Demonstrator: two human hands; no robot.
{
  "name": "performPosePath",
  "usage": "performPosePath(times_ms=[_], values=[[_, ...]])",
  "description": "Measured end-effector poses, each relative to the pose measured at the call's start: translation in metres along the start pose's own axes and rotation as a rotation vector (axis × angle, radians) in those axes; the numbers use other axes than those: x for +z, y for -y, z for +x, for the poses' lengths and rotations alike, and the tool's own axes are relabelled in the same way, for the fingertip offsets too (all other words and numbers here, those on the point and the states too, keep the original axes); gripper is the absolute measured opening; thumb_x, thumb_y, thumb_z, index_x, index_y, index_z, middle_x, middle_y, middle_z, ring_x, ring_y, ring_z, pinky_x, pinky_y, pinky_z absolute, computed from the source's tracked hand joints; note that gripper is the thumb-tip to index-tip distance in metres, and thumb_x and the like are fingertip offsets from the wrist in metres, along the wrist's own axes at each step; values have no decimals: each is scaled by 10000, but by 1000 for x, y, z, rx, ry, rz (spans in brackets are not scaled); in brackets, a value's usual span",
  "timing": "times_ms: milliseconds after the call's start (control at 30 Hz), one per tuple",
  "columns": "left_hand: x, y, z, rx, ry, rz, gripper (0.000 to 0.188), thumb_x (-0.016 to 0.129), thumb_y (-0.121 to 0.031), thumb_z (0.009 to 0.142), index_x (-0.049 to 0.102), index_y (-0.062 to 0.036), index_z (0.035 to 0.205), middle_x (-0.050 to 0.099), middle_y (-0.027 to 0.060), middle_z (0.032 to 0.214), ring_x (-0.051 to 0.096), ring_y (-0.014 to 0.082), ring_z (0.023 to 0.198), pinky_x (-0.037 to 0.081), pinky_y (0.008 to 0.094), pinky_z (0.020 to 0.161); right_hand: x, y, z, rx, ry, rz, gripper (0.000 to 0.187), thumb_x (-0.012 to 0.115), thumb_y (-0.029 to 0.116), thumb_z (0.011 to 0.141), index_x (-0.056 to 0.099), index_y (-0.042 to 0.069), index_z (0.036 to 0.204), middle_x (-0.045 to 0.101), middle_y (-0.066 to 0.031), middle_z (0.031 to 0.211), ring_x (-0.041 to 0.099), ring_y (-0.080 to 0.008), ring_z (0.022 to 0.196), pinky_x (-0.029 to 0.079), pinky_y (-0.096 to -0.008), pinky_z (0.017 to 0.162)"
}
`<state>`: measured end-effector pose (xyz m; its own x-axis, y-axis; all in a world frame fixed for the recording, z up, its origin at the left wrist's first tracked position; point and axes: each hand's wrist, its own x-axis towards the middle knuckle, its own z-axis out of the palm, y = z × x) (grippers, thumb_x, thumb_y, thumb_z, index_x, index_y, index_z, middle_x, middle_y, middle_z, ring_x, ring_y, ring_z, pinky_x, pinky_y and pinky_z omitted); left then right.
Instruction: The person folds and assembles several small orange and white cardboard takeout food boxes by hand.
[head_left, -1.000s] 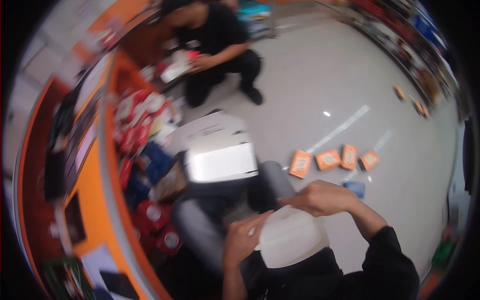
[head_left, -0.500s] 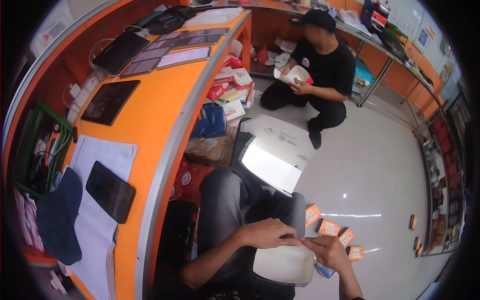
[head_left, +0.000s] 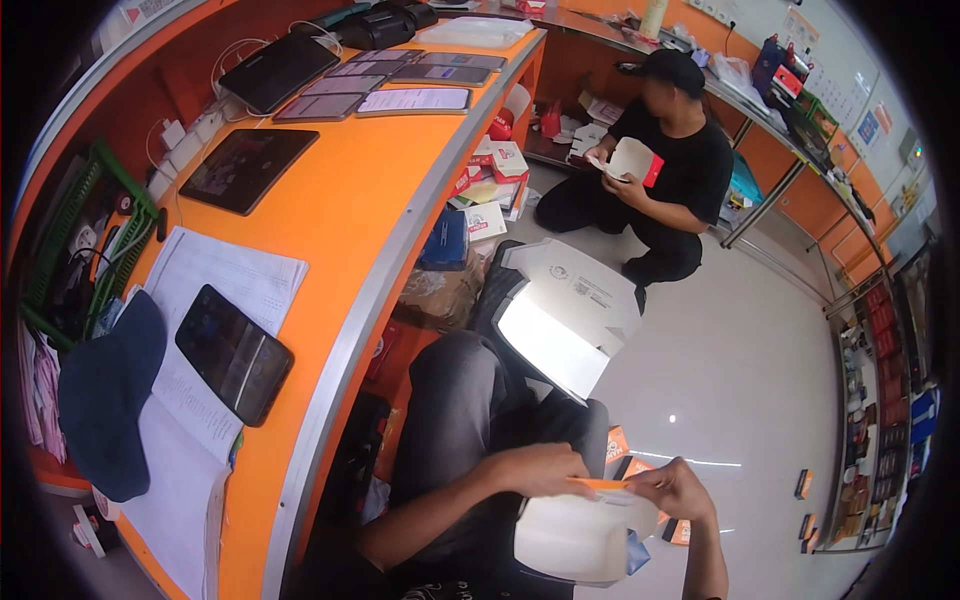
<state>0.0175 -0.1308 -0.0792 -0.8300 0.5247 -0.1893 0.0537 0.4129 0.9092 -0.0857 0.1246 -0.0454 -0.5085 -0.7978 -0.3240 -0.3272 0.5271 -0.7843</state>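
A cardboard food box (head_left: 570,540), white inside, sits open-topped over my lap, with an orange strip showing along its far edge. My left hand (head_left: 545,468) is closed on that edge, its fingertips at the left end of the orange strip. At the strip's right end, my right hand (head_left: 675,490) pinches the same box between thumb and fingers. Beyond my knees lies a stack of flat, unfolded white box blanks (head_left: 570,310). Several small orange-and-black boxes (head_left: 616,442) are on the floor beside my right hand, some partly covered by it.
An orange counter (head_left: 345,230) runs along my left, bearing several phones and tablets, an open notebook (head_left: 185,480) and a dark cap (head_left: 112,400). Ahead, a crouching person (head_left: 670,150) holds a red-and-white box. Folded cartons (head_left: 495,165) are piled under the counter. Shelves (head_left: 870,400) stand at right.
The view has shifted slightly. The held box's far edge has turned so that its orange strip shows between my hands, and my right hand has risen slightly. The other person's box has tilted upright.
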Motion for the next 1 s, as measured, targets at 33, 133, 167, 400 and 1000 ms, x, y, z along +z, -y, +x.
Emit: performPosePath(times_ms=[33, 133, 167, 400, 1000], values=[[-3, 14, -2, 21, -61, 2, 342, 557, -296, 985, 727, -1, 1004, 669, 186, 716, 653, 332, 649, 498, 400, 650, -4, 0, 3, 106, -28, -59, 147, 738, 150, 870, 771, 46, 969, 733, -142, 774, 679, -190, 619, 534, -308, 600], [-1, 20, 1, 40, -185, 139, 309, 559, -249, 977, 737, 1, 936, 677, 189, 733, 660, 327, 662, 499, 405, 663, -2, -5, 9, 34, -39, -212, 141, 742, 149, 863, 767, 38, 947, 736, -144, 789, 687, -220, 632, 541, -323, 610], [-3, 20, 1, 35, -199, 142, 296, 567, -241, 972, 731, 5, 955, 679, 191, 749, 662, 328, 682, 500, 408, 676, -6, -6, 6, 0, -8, -252, 171, 749, 153, 856, 755, 48, 991, 737, -142, 814, 681, -244, 627, 543, -334, 613], [-5, 16, -43, -20, -27, -6, 312, 630, -115, 903, 637, 9, 1189, 695, 223, 929, 683, 342, 876, 510, 430, 764, -14, 16, -26, -38, -20, -530, 201, 690, 2, 762, 730, 86, 940, 666, -120, 698, 643, -291, 617, 514, -386, 585], [55, 52, -37, 52, 237, -133, 933, 846, -316, 732, 366, -129, 1511, 175, 189, 1613, 276, 371, 1448, 292, 439, 1172, 100, -72, -124, 393, -142, 708, 730, 589, 121, 978, 136, 16, 1540, 368, -219, 1508, 382, -253, 1378, 419, -371, 1073]])
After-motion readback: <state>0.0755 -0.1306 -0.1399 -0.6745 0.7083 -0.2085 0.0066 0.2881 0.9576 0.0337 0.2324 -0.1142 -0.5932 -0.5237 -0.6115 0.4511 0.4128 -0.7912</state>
